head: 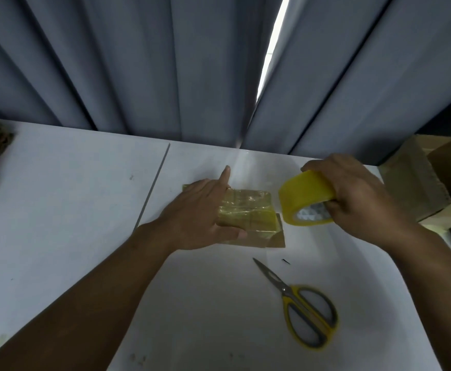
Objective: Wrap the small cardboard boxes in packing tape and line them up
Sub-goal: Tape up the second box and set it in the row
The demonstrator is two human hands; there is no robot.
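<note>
White table (72,210): left hand (200,210) presses taped box (245,212), right hand (358,194) grips tape roll (302,194)

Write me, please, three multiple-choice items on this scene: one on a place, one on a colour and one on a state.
1. Where do the scissors lie?
A) on the floor
B) on the table, nearer the person than the small cardboard box
C) on top of the box

2. What colour are their handles?
A) red
B) blue
C) yellow

3. What state is the tape roll in?
A) gripped by the right hand
B) lying flat on the table
C) resting on the scissors

Answers: 1 B, they lie on the white top below the box; 2 C, yellow with grey trim; 3 A, fingers curl round it.
</note>
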